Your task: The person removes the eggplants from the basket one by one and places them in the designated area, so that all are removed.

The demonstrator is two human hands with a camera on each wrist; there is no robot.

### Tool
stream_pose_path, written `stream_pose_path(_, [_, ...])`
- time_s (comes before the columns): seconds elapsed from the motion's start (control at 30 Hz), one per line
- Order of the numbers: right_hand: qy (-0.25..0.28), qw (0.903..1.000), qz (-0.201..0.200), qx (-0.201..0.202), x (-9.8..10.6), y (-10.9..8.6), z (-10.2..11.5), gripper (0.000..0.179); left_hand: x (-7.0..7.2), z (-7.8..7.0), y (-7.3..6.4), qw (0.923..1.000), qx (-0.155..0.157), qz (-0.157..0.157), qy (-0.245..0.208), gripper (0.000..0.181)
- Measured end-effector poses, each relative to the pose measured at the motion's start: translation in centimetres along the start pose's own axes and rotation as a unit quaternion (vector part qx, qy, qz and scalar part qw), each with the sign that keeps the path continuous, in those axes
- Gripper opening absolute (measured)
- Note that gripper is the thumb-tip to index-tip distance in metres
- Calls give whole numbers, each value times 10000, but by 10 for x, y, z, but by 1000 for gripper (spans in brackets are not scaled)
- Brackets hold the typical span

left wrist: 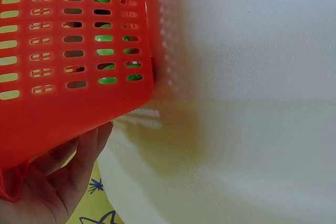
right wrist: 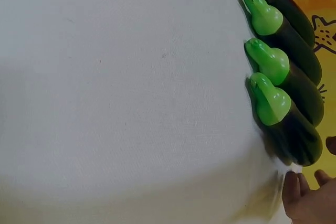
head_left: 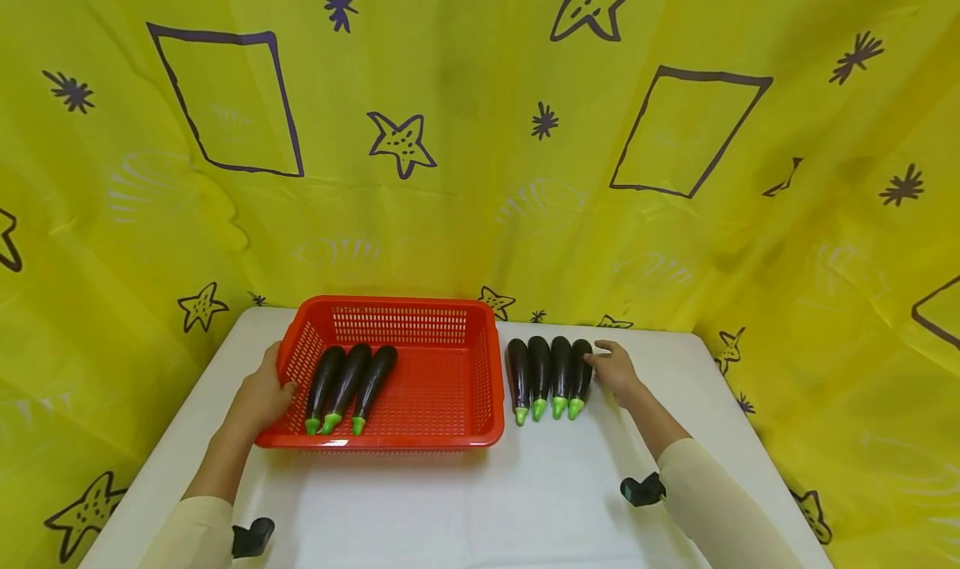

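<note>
A red plastic basket [head_left: 420, 441] stands on the white table, with three eggplants [head_left: 351, 386] lying side by side in its left part. My left hand [head_left: 262, 392] grips the basket's left side, thumb over the rim; in the left wrist view its fingers [left wrist: 86, 153] curl beneath the outer edge. To the right of the basket several more eggplants [head_left: 539, 377] lie in a row, green stem ends toward me. Beside the rightmost eggplant [right wrist: 294, 135] is my right hand [head_left: 617, 372], fingers loosely bent at its far end and not closed round it.
The white table [head_left: 525, 511] carries the basket and the row of eggplants. A yellow curtain [head_left: 465, 219] with dark star and square drawings hangs behind the table and along both sides.
</note>
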State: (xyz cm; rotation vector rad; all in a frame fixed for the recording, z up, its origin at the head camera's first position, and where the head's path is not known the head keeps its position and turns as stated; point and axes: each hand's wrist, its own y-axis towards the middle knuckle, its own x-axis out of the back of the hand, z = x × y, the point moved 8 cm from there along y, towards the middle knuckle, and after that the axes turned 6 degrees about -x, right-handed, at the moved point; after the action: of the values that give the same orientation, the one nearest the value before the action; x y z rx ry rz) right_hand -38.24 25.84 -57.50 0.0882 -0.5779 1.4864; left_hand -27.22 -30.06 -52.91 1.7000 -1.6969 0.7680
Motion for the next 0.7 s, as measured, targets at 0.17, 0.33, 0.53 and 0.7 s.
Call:
stream_pose_path(0.17, [-199, 9977, -557, 325, 7, -2, 10, 56, 0, 1, 1, 10000, -15, -18, 35, 73])
stream_pose_path(0.33, [-44, 9924, -972, 759, 6, -7, 28, 55, 0, 1, 1, 10000, 15, 9, 3, 73])
stream_pose_path(0.53, [156, 9875, -1068, 1146, -6, -19, 47, 54, 0, 1, 1, 9999, -69, -45, 71, 73])
stream_pose_path(0.7, [396, 9843, -908, 1461, -23, -34, 68, 55, 0, 2, 2, 9998, -94, -86, 142, 72])
